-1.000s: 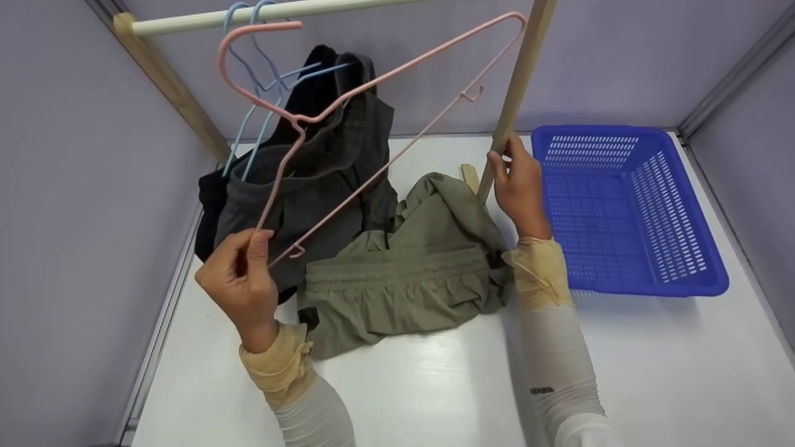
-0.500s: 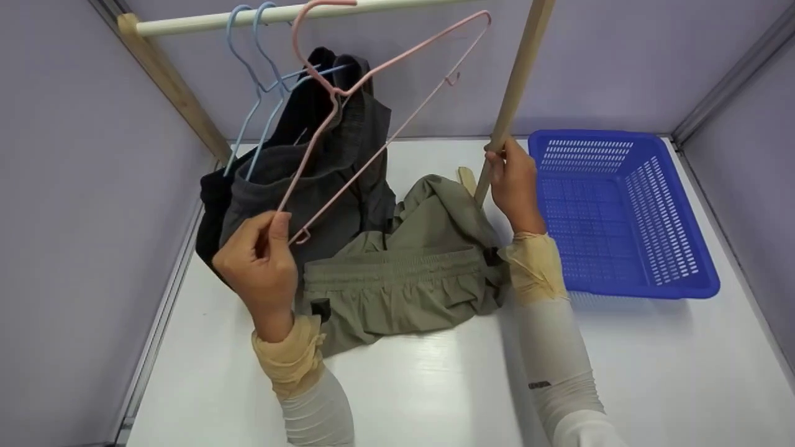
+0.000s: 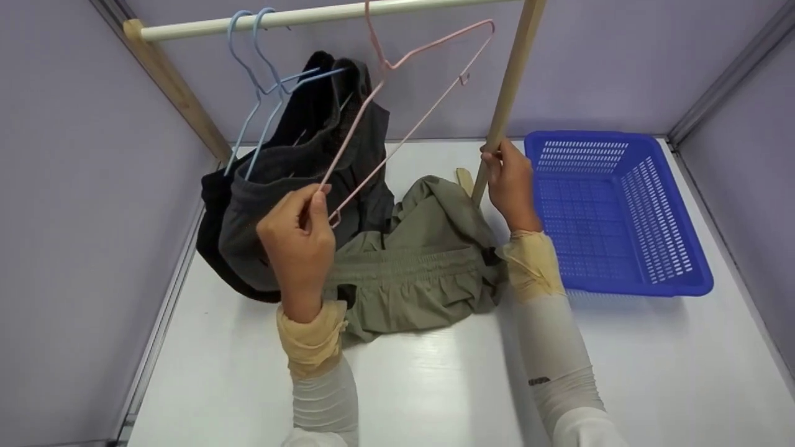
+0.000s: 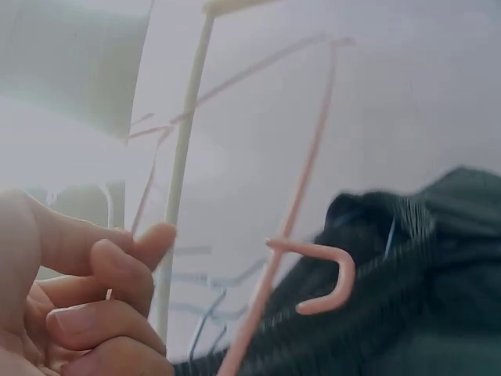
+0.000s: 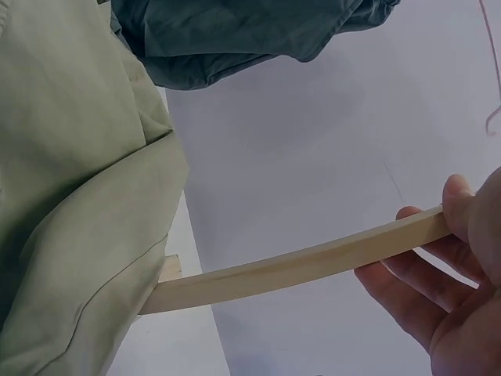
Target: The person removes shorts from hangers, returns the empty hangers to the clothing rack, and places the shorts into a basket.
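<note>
In the head view my left hand (image 3: 299, 239) pinches the lower left corner of a pink clothes hanger (image 3: 411, 131). The hanger's hook reaches up to the white rail (image 3: 310, 15); its top is cut off by the frame edge, so I cannot tell whether it rests there. My right hand (image 3: 512, 185) grips the wooden post (image 3: 510, 93) of the rack, thumb on one side and fingers on the other, as the right wrist view also shows. Olive pants (image 3: 410, 273) with an elastic waistband lie on the table below the hanger, partly behind my left wrist.
Two blue hangers (image 3: 258, 74) hang on the rail at the left, carrying dark grey pants (image 3: 279, 186) and a black garment (image 3: 214, 211). A blue basket (image 3: 621, 288) stands right of the post on the white table (image 3: 428, 385). Partition walls surround the table.
My left hand has moved right and up with the pink hanger, bringing its hook from in front of the blue hangers to the rail's middle. My right hand keeps its grip on the post.
</note>
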{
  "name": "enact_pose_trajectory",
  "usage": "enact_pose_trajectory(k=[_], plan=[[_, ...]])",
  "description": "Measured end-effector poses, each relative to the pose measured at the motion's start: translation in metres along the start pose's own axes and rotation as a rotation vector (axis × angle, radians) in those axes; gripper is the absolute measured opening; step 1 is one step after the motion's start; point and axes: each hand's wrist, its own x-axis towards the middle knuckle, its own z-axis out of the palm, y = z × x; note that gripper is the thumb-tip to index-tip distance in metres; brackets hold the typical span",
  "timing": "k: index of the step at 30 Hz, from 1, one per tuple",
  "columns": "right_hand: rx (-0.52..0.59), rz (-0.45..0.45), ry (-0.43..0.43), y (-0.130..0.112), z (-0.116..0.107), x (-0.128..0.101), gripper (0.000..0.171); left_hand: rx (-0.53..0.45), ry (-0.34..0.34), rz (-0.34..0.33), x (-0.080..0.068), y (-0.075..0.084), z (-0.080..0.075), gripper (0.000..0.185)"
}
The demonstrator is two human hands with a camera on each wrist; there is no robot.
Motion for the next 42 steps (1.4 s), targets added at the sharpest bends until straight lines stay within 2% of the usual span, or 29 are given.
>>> enact_pose_trajectory(k=[4, 10, 17, 24, 27, 32, 38, 42], plan=[[0.004, 0.000, 0.009, 0.001, 0.000, 0.000, 0.018, 0.014, -0.071, -0.014, 0.000, 0.008, 0.012, 0.021], [0.007, -0.005, 0.011, 0.001, 0.002, 0.000, 0.019, 0.034, -0.129, -0.033, -0.005, 0.018, 0.027, 0.022], [0.000, -0.032, 0.018, 0.002, 0.002, -0.001, 0.020, 0.043, -0.213, -0.043, -0.012, 0.024, 0.037, 0.025], [0.012, -0.048, 0.022, 0.006, 0.002, -0.002, 0.022, 0.046, -0.249, -0.056, -0.019, 0.025, 0.046, 0.028], [0.013, -0.056, 0.017, 0.006, 0.001, -0.001, 0.024, 0.052, -0.293, -0.060, -0.020, 0.028, 0.051, 0.031], [0.015, -0.067, 0.013, 0.007, -0.001, 0.001, 0.028, 0.042, -0.392, -0.034, -0.022, 0.036, 0.062, 0.035], [0.005, -0.061, 0.023, 0.011, 0.001, 0.001, 0.031, 0.012, -0.453, 0.021, -0.027, 0.042, 0.076, 0.035], [-0.008, -0.060, 0.012, 0.011, 0.002, 0.000, 0.030, 0.001, -0.492, 0.024, -0.029, 0.045, 0.082, 0.035]])
